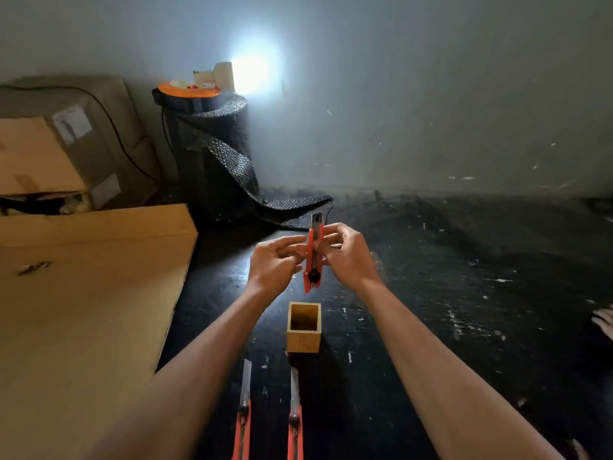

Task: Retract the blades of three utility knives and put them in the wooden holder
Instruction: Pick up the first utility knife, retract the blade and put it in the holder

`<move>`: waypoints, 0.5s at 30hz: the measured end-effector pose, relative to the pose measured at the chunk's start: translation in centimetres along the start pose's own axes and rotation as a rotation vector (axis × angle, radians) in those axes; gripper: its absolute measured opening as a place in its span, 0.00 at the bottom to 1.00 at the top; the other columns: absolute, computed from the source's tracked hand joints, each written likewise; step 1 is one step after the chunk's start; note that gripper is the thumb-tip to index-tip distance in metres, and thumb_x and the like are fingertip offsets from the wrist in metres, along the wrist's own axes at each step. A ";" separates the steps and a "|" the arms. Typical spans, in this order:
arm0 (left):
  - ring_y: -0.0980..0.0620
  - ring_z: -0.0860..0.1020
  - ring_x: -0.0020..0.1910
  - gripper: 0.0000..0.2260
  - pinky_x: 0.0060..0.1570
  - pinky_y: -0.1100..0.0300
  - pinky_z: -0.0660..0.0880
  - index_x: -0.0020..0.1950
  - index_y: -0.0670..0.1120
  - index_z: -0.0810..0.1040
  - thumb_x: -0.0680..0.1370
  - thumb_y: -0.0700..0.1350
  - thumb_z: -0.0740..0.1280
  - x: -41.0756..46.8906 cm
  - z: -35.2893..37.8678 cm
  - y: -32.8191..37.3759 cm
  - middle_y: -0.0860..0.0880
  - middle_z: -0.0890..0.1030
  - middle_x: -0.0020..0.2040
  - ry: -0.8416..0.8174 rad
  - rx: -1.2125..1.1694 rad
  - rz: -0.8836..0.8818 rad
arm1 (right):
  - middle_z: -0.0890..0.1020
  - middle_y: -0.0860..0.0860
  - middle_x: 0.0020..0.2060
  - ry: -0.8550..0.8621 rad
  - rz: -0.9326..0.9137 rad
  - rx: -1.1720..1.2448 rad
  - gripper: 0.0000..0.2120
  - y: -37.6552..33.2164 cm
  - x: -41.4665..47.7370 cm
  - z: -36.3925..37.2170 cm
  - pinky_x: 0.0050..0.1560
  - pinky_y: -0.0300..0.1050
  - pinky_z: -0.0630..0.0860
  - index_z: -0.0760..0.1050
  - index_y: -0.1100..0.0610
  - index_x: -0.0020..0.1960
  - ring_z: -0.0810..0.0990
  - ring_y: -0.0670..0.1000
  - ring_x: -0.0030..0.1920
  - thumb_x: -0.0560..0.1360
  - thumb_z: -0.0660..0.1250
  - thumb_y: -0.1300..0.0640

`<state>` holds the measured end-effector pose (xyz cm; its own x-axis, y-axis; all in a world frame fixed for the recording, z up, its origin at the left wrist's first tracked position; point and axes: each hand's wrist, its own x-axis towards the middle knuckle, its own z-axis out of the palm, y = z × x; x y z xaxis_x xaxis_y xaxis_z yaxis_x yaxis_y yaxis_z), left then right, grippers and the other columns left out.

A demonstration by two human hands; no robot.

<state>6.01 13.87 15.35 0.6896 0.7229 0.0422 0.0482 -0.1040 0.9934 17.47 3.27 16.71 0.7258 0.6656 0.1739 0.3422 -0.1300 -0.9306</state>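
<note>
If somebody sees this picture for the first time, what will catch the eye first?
Probably the red utility knife held upright at the centre between the left hand and the right hand, its blade partly out at the top. Just below stands the empty wooden holder, with two more knives lying nearer, blades extended. A bright glare lights the far wall.
</note>
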 end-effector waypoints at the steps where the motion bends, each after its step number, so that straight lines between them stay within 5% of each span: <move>1: 0.50 0.87 0.51 0.15 0.53 0.52 0.84 0.62 0.43 0.84 0.77 0.33 0.72 0.2 -0.1 -1.3 0.42 0.87 0.55 0.010 0.106 -0.006 | 0.85 0.53 0.43 -0.002 0.018 -0.011 0.06 0.9 0.2 0.4 0.47 0.54 0.85 0.79 0.59 0.53 0.86 0.50 0.42 0.78 0.72 0.59; 6: 0.48 0.81 0.64 0.25 0.59 0.57 0.77 0.71 0.45 0.77 0.75 0.43 0.77 -0.3 0.2 -7.2 0.45 0.81 0.68 -0.080 0.459 -0.097 | 0.84 0.52 0.43 -0.037 0.103 -0.137 0.07 5.9 0.6 2.1 0.44 0.51 0.84 0.77 0.55 0.53 0.85 0.52 0.44 0.78 0.70 0.64; 10: 0.45 0.73 0.73 0.39 0.70 0.47 0.72 0.79 0.46 0.67 0.71 0.46 0.80 -1.0 0.8 -11.1 0.44 0.73 0.75 -0.192 0.551 -0.265 | 0.83 0.50 0.44 -0.110 0.195 -0.200 0.02 9.0 0.3 3.2 0.35 0.40 0.79 0.77 0.54 0.51 0.84 0.50 0.43 0.80 0.68 0.60; 15: 0.47 0.75 0.70 0.42 0.68 0.53 0.73 0.80 0.45 0.64 0.71 0.47 0.80 -1.8 1.4 -13.7 0.47 0.77 0.71 -0.203 0.568 -0.318 | 0.84 0.49 0.43 -0.165 0.276 -0.327 0.03 11.9 -0.3 4.4 0.35 0.39 0.72 0.80 0.55 0.51 0.81 0.48 0.42 0.79 0.69 0.59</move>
<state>5.09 13.01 1.47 0.6984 0.6408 -0.3189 0.6050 -0.2904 0.7414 18.67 4.78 4.13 0.7204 0.6784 -0.1442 0.3394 -0.5260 -0.7798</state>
